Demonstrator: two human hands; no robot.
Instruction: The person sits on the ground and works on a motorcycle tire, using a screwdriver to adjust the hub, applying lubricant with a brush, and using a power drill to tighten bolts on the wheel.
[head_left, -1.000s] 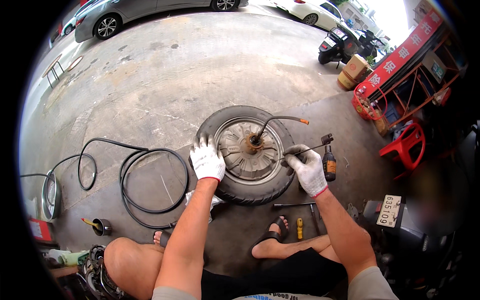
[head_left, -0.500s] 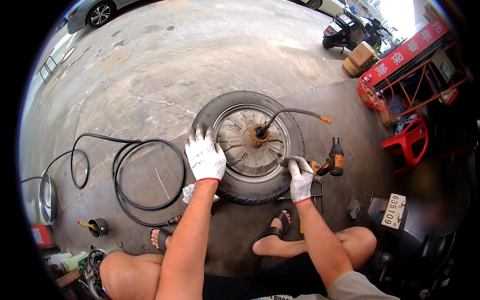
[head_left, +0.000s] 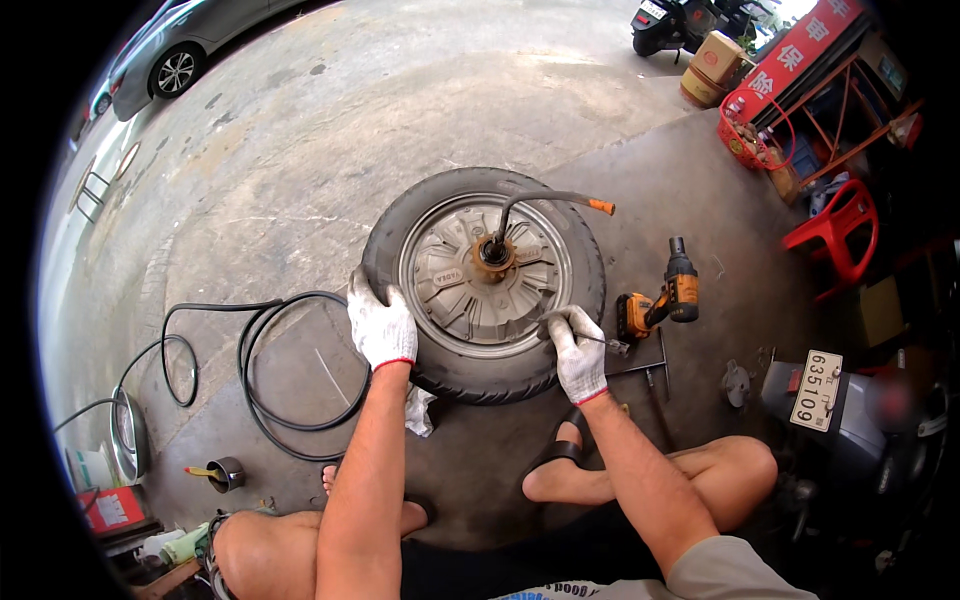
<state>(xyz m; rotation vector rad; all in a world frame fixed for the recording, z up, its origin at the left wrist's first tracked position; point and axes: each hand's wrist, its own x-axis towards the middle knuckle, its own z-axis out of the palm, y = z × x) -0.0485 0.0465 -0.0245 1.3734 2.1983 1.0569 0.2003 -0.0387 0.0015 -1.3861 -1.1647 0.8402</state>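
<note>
wheel (head_left: 478, 305) flat on floor (head_left: 655, 210), hub (head_left: 494, 264) up, bent cable (head_left: 556, 195) rising from center. left hand (head_left: 383, 328) gloved, open, thumb apart, laid on left side of tire (head_left: 383, 240). right hand (head_left: 578, 355) gloved, closed around thin metal tool (head_left: 616, 347), at lower right edge of wheel. orange-black drill (head_left: 682, 292) on floor, just right of wheel.

Dark-grey tyre (head_left: 480, 382), white red-cuffed gloves (head_left: 383, 332)
</note>
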